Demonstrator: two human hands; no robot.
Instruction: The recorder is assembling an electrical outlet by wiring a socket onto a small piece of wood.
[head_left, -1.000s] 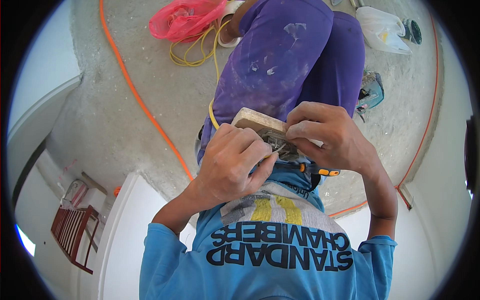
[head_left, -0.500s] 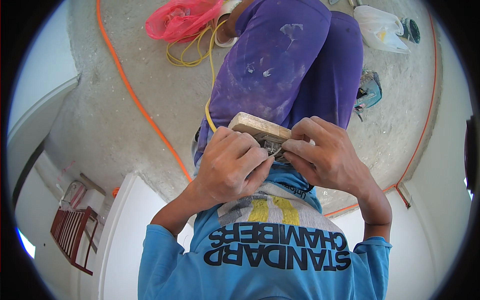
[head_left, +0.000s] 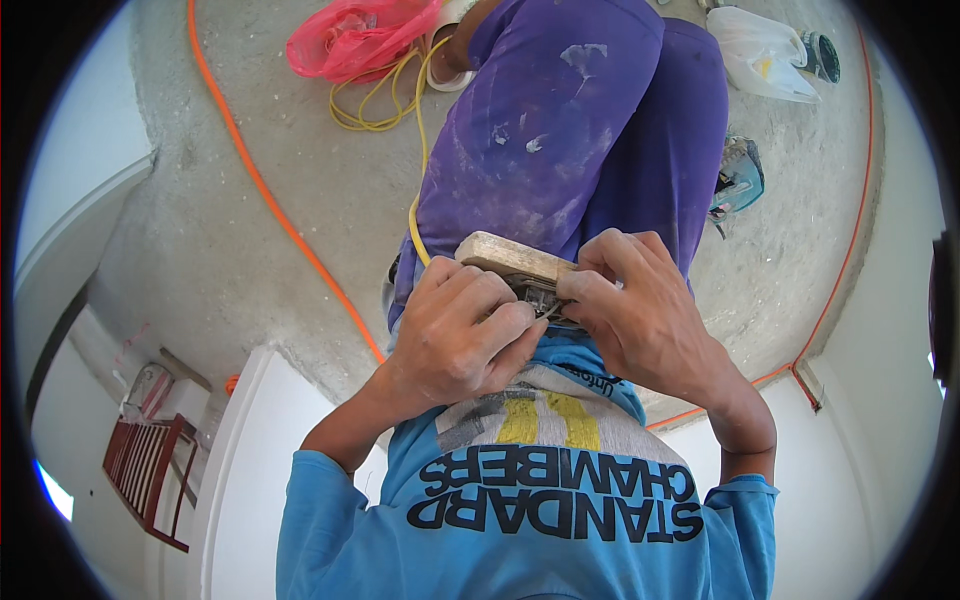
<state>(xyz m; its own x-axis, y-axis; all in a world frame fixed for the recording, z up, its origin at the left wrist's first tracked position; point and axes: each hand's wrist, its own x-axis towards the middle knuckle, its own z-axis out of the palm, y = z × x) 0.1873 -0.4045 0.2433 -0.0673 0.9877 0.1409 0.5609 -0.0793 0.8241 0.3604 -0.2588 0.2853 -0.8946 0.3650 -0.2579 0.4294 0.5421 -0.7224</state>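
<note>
In my lap, against my purple trousers, rests a dusty pale rectangular box [head_left: 515, 255]. Its near side is uncovered, showing metal and clear parts [head_left: 538, 299] inside. My left hand [head_left: 455, 330] is closed at the left of the box, its thumb and forefinger pressed near these parts. My right hand [head_left: 640, 300] is closed too, fingers pinching at the box's right end, where a short thin grey wire [head_left: 551, 310] shows between the hands. Fingertips on both sides are partly hidden. A yellow cable [head_left: 421, 190] comes down to the box's left, behind my left hand.
Coils of the yellow cable lie on the concrete floor beside a pink plastic bag [head_left: 350, 45]. A white bag [head_left: 765, 55], a dark can [head_left: 822, 57] and a torn blue container [head_left: 738, 180] stand right. An orange hose [head_left: 265, 185] crosses at left. A brown slatted rack [head_left: 150, 470] is lower left.
My right hand has shifted slightly left and its fingers have closed in more at the box's right end. The left hand stays almost still.
</note>
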